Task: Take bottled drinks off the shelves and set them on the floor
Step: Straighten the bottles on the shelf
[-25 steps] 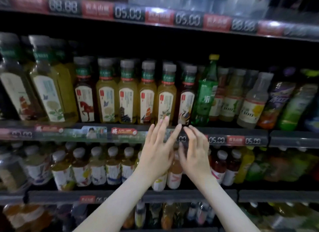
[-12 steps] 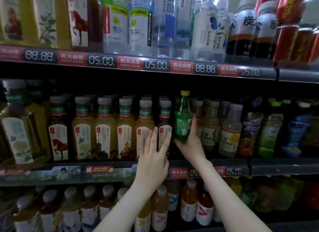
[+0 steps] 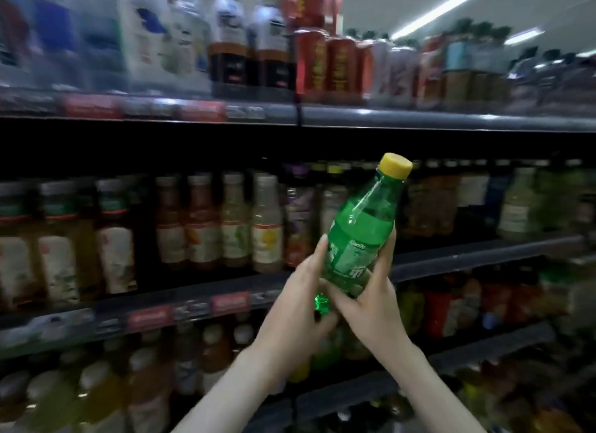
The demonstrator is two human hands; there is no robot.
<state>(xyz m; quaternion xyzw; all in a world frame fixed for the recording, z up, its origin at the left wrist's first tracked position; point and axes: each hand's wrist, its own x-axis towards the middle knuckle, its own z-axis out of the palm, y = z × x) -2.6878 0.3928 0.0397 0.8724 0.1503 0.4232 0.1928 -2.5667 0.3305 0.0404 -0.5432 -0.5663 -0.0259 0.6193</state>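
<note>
Green bottle (image 3: 358,239) is off the shelf (image 3: 467,255), held in the air in front of it, not on the floor. It is tilted, with the yellow cap (image 3: 395,165) up and to the right.

Left hand (image 3: 300,303) grasps the bottle's lower left side, one finger lying straight up along the label and the rest curled near the base. Right hand (image 3: 371,303) grasps the lower right side, thumb across the front and fingers wrapped behind. The two hands touch each other under the bottle.

Left of the bottle, pale drinks (image 3: 264,223) stand upright in a row on the shelf, blurred. Right of it are more drinks, labels unreadable. Above the bottle, red cans (image 3: 335,65) sit on the top shelf, with dark-label bottles (image 3: 225,55) just beside them. Below the bottle is another shelf row of orange and yellow drinks (image 3: 209,345), partly hidden by the forearms. Light strip (image 3: 442,10) on the ceiling, up and right of the bottle.
</note>
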